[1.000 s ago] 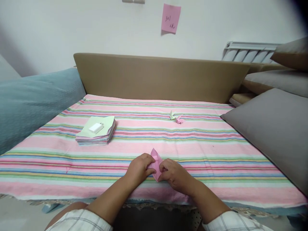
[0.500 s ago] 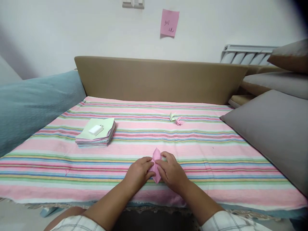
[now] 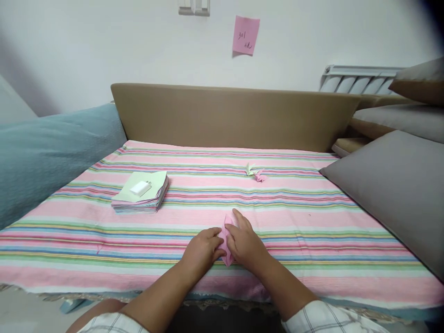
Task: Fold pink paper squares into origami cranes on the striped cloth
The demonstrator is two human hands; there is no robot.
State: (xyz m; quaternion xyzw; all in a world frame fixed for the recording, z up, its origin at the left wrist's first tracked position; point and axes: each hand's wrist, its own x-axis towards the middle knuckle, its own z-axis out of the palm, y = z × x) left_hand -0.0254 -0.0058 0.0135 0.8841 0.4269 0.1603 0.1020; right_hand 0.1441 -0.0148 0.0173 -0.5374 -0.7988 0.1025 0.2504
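A folded piece of pink origami paper (image 3: 227, 261), narrow and pointed at both ends, lies on the striped cloth between my hands. My left hand (image 3: 203, 247) grips its left edge, thumb and fingers closed on the paper. From the other side my right hand (image 3: 245, 240) presses on the paper's upper part, with its thumb and a finger on the fold and another finger stretched out beyond. Part of the paper is hidden under my fingers. Farther back sit two small folded paper cranes, a pale green crane (image 3: 249, 169) and a pink crane (image 3: 259, 176).
To the left, a stack of coloured paper sheets (image 3: 138, 203) carries a white charger plug (image 3: 140, 188). A striped cloth (image 3: 104, 268) covers the surface. Grey cushions (image 3: 388, 171) border the right, a blue padded side (image 3: 62, 148) the left, and a brown panel (image 3: 229, 115) the back.
My right hand has shifted slightly up along the pink paper, and one of its fingers now reaches farther out. My left hand keeps its grip. The whole view has shifted a little.
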